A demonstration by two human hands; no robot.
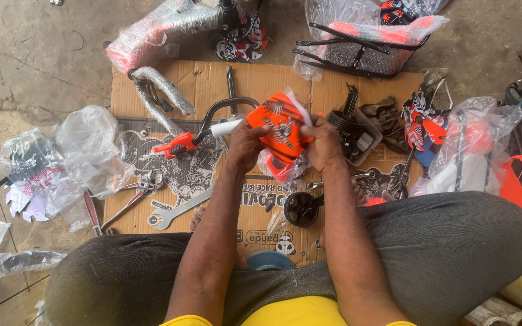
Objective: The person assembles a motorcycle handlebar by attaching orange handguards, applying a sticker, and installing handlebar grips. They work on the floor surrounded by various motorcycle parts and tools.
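Hidden: I can't make out the fingertips behind the orange plate [278, 130], centre frame.
Left hand [246, 145]: clasped on the plate's left edge beside the black handlebar [222, 111].
Right hand [323, 143]: pinching its right edge.

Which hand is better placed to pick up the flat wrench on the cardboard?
Probably the left hand: the flat wrench lies on its side. The right hand sits farther away; both hold the orange plate.

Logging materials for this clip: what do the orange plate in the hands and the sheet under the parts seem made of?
The orange plate looks like glossy moulded plastic, with sheen and printed graphics. The sheet looks like matt brown cardboard, creased like a flattened box.
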